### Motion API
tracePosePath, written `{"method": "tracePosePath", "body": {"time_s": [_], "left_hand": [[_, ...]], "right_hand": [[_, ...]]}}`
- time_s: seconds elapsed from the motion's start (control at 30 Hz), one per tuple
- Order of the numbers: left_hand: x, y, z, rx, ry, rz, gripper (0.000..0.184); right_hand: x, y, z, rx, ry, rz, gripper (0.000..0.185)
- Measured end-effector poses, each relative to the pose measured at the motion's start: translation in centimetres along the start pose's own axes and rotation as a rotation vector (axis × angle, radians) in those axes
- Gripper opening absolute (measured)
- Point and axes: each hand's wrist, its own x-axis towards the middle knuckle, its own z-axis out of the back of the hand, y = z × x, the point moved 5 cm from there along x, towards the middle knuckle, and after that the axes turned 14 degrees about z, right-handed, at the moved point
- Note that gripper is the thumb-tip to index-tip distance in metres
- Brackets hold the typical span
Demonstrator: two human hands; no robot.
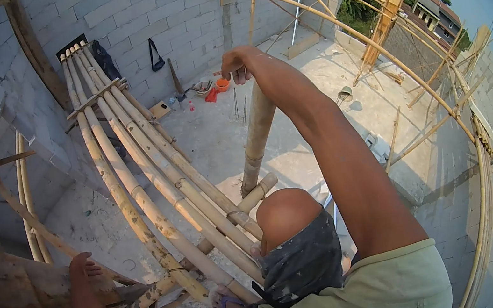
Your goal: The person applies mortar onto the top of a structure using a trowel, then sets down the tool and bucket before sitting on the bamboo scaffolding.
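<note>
At the upper middle, my right hand (237, 65) hangs bent at the wrist beside the top of an upright bamboo pole (256, 133). Its fingers droop loosely, holding nothing visible. The forearm crosses in front of the pole's top. At the lower left, my left hand (85, 266) rests against a broad wooden board (42, 286), its fingers slightly bent and apart. Several long bamboo poles (151, 162) lie side by side between my hands, running toward the block wall. My knees and a sandalled foot show at the bottom.
A crosspiece of bamboo (259, 192) sits under the long poles. Farther off on the floor are an orange container (222, 84), a bucket (203, 87) and bottles. A black bag (156, 57) hangs on the block wall (128, 18). Bamboo scaffolding (363, 32) spans the right side.
</note>
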Motion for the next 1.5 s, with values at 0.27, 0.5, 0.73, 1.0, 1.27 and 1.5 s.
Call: {"method": "tracePosePath", "body": {"time_s": [0.27, 0.5, 0.73, 1.0, 1.27, 1.5], "left_hand": [[1.8, 0.5, 2.4, -0.009, 0.003, -0.12, 0.042], [10.3, 4.4, 5.2, 0.072, -0.115, 0.288, 0.045], [23.2, 13.1, 9.0, 0.272, 0.057, 0.047, 0.06], [30.9, 12.7, 9.5, 0.366, -0.024, 0.669, 0.071], [32.7, 10.2, 7.8, 0.569, -0.013, 0.423, 0.075], [36.6, 4.7, 6.4, 0.886, 0.153, 0.036, 0.075]], "right_hand": [[0.7, 0.5, 0.0, 0.09, -0.03, 0.072, 0.041], [1.8, 0.0, 0.2, 0.059, -0.025, 0.116, 0.036], [2.1, -0.2, 0.2, 0.108, -0.066, 0.117, 0.03], [1.8, 0.0, 0.1, 0.034, -0.027, 0.123, 0.037], [1.4, 0.9, -1.2, -0.024, -0.01, 0.149, 0.042], [-1.1, 6.2, -3.5, -0.195, -0.011, 0.204, 0.03]]}}
